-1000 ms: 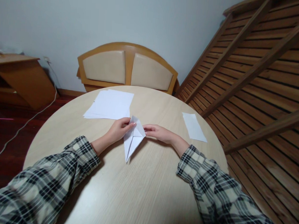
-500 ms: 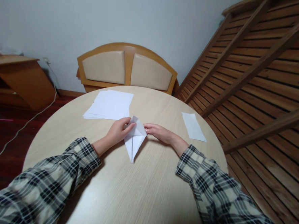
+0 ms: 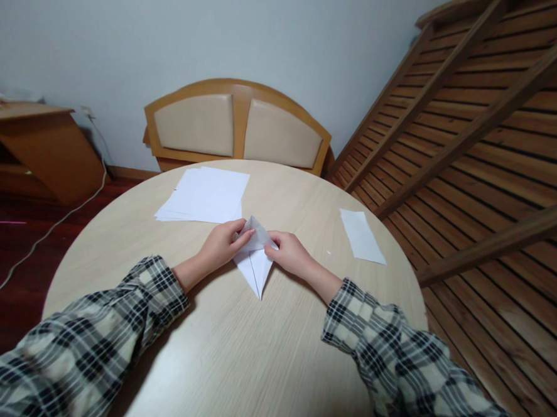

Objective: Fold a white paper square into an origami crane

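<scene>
A folded white paper shape (image 3: 256,264), pointed toward me, lies on the round light-wood table (image 3: 232,350). My left hand (image 3: 222,245) pinches its upper left edge, fingers curled on the paper. My right hand (image 3: 289,253) grips the upper right corner, fingers closed over the fold. Both hands meet at the paper's wide end. Both forearms wear plaid sleeves.
A stack of white sheets (image 3: 206,194) lies behind my left hand. A small folded white sheet (image 3: 362,236) rests at the table's right. A padded wooden chair (image 3: 236,127) stands across the table. Slatted wooden frame (image 3: 491,121) leans at the right; a wooden cabinet (image 3: 37,146) and cable are at the left.
My right hand has drawn in and closed on the paper's right corner. The paper's tip has swung to the right and the shape has turned slightly.
</scene>
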{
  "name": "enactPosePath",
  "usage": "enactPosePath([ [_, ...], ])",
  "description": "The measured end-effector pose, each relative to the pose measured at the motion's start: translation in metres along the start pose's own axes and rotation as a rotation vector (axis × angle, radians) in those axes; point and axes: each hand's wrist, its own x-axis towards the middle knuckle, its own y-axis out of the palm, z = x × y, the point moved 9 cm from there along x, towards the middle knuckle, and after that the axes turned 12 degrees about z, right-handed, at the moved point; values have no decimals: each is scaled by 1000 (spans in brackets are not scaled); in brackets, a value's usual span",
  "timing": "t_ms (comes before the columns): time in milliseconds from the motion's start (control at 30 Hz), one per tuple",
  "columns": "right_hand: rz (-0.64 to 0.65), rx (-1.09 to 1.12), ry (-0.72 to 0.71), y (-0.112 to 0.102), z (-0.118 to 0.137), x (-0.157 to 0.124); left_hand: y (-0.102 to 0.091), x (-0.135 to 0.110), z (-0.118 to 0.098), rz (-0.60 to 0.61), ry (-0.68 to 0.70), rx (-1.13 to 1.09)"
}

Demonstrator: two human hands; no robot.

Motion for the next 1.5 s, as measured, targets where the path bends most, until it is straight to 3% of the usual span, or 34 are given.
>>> enactPosePath([
  [233,-100,-35,20,-3,7,-4,5,1,10,26,-49,-29],
  [533,-227,-339,85,-4,17,-6,2,2,6,-37,-62,-155],
  [967,-179,-704,243,5,33,-5,1,2,18,-125,-155,-126],
  [1500,-108,-873,194,29,56,-6,-3,3,17,-166,-157,-218],
])
